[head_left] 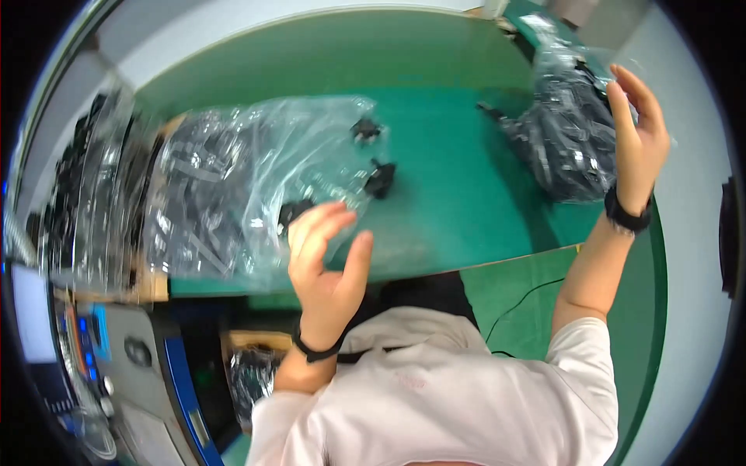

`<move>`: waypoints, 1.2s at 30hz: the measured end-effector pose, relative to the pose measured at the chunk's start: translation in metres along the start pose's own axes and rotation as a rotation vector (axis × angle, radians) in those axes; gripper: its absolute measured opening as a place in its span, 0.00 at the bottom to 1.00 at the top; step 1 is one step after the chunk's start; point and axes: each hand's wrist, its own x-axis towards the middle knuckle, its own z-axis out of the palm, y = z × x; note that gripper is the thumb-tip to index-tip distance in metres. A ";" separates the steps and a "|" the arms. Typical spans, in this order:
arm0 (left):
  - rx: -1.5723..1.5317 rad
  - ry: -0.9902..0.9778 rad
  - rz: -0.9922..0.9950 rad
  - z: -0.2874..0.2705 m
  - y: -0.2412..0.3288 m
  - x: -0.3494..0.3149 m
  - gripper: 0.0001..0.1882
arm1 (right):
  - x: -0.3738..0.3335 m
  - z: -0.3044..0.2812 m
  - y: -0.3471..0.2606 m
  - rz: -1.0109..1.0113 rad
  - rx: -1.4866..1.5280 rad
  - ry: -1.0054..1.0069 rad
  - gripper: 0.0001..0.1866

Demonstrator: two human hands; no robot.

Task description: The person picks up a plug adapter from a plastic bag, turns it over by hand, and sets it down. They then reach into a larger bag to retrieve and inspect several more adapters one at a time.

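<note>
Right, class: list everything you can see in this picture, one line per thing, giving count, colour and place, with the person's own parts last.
Table: one, green top, fills the middle of the view.
Large plastic bag: one, clear, with black parts inside, lying on the table's left half.
Second plastic bag: one, clear, full of black parts, at the table's right end.
Loose black parts: at least two, black, on the table just right of the large bag.
Cable: one, black, below the table's front edge.
Left hand: one, open, black band on the wrist, at the large bag's near corner.
Right hand: one, open, black wristband, against the second bag.
</note>
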 end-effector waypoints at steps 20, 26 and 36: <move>0.337 -0.003 0.219 -0.022 0.000 0.006 0.13 | -0.154 0.238 -0.068 -0.380 0.538 -0.912 0.25; 1.039 -0.425 -0.125 -0.026 -0.066 0.029 0.09 | -0.144 0.179 -0.069 -0.381 0.491 -1.195 0.28; -0.366 -0.070 -0.485 0.028 -0.011 0.032 0.14 | -0.128 0.110 -0.047 1.093 1.547 -0.835 0.20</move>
